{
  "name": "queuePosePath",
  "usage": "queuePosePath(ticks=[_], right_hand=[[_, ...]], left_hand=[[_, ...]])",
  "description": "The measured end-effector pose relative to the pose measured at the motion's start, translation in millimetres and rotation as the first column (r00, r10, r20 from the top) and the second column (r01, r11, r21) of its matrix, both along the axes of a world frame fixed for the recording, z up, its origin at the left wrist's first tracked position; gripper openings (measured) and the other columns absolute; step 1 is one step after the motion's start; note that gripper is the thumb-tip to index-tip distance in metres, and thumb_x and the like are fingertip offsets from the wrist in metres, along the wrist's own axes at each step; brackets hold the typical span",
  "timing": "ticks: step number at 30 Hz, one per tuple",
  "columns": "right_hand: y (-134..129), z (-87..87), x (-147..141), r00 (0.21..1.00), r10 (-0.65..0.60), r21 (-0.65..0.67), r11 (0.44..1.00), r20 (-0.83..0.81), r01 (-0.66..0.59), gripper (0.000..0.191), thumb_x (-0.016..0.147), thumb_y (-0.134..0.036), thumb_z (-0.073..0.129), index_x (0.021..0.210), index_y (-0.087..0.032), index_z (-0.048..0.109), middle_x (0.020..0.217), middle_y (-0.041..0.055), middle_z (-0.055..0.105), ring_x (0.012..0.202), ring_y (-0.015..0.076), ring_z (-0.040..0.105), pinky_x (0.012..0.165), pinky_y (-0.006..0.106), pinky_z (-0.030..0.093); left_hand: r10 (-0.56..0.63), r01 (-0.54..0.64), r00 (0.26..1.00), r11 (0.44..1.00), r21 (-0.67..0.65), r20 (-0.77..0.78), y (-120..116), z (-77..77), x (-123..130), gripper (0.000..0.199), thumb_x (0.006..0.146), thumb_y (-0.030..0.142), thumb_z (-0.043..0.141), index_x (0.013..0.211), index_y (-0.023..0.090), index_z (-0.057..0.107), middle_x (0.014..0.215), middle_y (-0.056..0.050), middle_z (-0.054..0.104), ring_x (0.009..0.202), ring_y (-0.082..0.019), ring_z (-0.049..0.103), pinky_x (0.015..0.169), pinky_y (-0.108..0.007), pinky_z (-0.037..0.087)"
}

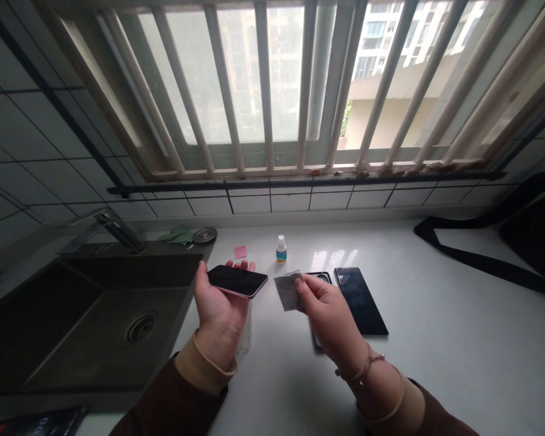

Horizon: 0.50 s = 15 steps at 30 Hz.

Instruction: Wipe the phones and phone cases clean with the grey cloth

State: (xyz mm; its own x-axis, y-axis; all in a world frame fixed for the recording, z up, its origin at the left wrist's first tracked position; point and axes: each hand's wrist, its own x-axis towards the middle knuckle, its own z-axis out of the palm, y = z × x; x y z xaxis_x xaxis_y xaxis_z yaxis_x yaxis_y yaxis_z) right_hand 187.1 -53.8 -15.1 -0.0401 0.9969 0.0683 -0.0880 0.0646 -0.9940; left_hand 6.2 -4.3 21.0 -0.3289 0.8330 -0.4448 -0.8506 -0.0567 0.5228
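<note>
the left hand (220, 309) is curled up under a phone (237, 281) and grasps it by its edges, the black screen facing up and a pinkish metal rim showing along the near side. a thin, translucent white sheet (244, 332) hangs just below that hand, though it's hard to tell what it is. the right hand (329, 315) pinches a small grey cloth (288, 290) between thumb and fingers, holding it just beside the phone, not touching it. a beaded bracelet (366, 366) sits on that wrist.

both hands are over the white counter (436, 339), toward its back edge. under the right hand lies a second dark phone (320, 277), mostly hidden, with a black slab-like device (360, 300) right next to it. near the back edge stand a small dropper bottle with a blue label (280, 249) and a pink sticky note (240, 252).

a dark steel sink (118, 257) with a round drain (140, 327) is set in the counter's left side, a green cloth (176, 236) behind it. a black strap (476, 260) lies at the right edge, below a barred window (267, 79).
</note>
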Motion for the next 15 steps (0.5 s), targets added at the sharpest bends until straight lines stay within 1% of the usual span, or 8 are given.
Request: queuePosePath(ticks=[1,2,3,4,6,8,11,15], right_hand=[[4,-3.0,0,0.998,-0.017,-0.096,0.995,-0.066,0.011,0.045,0.099,-0.058,0.065,0.118,-0.02,0.08,0.103,0.009,0.082,0.092,0.0243,0.077,0.08,0.035,0.065],[6,-5.6,0,0.993,-0.029,-0.163,0.986,-0.112,0.011,0.047,0.096,-0.06,0.068,0.117,-0.02,0.08,0.102,0.0089,0.081,0.092,0.0239,0.077,0.08,0.035,0.065],[8,-7.3,-1,0.988,-0.037,-0.211,0.978,-0.147,0.005,0.05,0.093,-0.062,0.071,0.117,-0.019,0.08,0.101,0.0088,0.081,0.091,0.0236,0.077,0.08,0.035,0.064],[8,-8.2,-3,0.985,-0.038,-0.231,0.973,-0.17,-0.002,0.051,0.091,-0.063,0.073,0.116,-0.019,0.08,0.1,0.0087,0.081,0.09,0.0233,0.076,0.08,0.035,0.064],[7,-8.0,-5,0.981,-0.011,-0.211,0.977,-0.194,-0.03,0.052,0.089,-0.063,0.075,0.116,-0.019,0.08,0.099,0.0088,0.081,0.09,0.0234,0.076,0.081,0.036,0.064],[4,-7.0,-7,0.981,0.042,-0.143,0.987,-0.192,-0.07,0.05,0.092,-0.062,0.073,0.118,-0.02,0.08,0.102,0.009,0.081,0.092,0.024,0.076,0.084,0.037,0.064],[1,-7.0,-7,0.986,0.102,-0.043,0.993,-0.134,-0.108,0.046,0.099,-0.059,0.067,0.123,-0.021,0.079,0.107,0.0089,0.08,0.097,0.025,0.075,0.09,0.04,0.063],[-2,-6.6,-6,0.991,0.128,0.026,0.992,-0.036,-0.127,0.043,0.103,-0.055,0.061,0.126,-0.023,0.078,0.111,0.0086,0.079,0.104,0.0257,0.073,0.093,0.041,0.063]], left_hand=[[0.004,-0.004,1.0,1.0,0.006,0.001,0,-0.1,1,0.039,0.099,0.057,0.057,0.099,0.019,0.062,0.086,-0.005,0.067,0.084,-0.024,0.073,0.095,-0.053,0.062],[0.008,-0.008,1.0,1.0,0.015,0.0,0,-0.3,2,0.038,0.099,0.057,0.059,0.098,0.019,0.061,0.085,-0.005,0.067,0.084,-0.024,0.073,0.095,-0.052,0.062],[0.012,-0.012,1.0,1.0,0.023,-0.001,-1,-0.7,3,0.037,0.099,0.056,0.06,0.097,0.02,0.061,0.085,-0.004,0.066,0.084,-0.024,0.072,0.095,-0.052,0.062],[0.015,-0.015,1.0,1.0,0.027,-0.001,-1,-1.2,5,0.036,0.099,0.056,0.061,0.096,0.02,0.06,0.085,-0.004,0.066,0.083,-0.023,0.072,0.095,-0.051,0.062],[0.011,-0.011,1.0,1.0,0.027,-0.001,-3,-2.4,8,0.035,0.099,0.055,0.062,0.095,0.02,0.061,0.085,-0.004,0.066,0.084,-0.023,0.073,0.095,-0.049,0.063],[0.001,-0.001,1.0,1.0,0.021,-0.005,-5,-3.6,12,0.034,0.1,0.053,0.063,0.095,0.02,0.061,0.084,-0.004,0.066,0.083,-0.022,0.073,0.095,-0.047,0.063],[-0.004,0.004,1.0,1.0,0.013,-0.007,-6,-5.0,14,0.033,0.1,0.052,0.064,0.094,0.019,0.061,0.083,-0.003,0.066,0.08,-0.021,0.074,0.095,-0.045,0.064],[0.004,-0.004,1.0,1.0,-0.021,0.0,-4,-7.1,13,0.035,0.1,0.053,0.065,0.094,0.02,0.059,0.082,-0.001,0.065,0.079,-0.021,0.075,0.094,-0.046,0.064]])
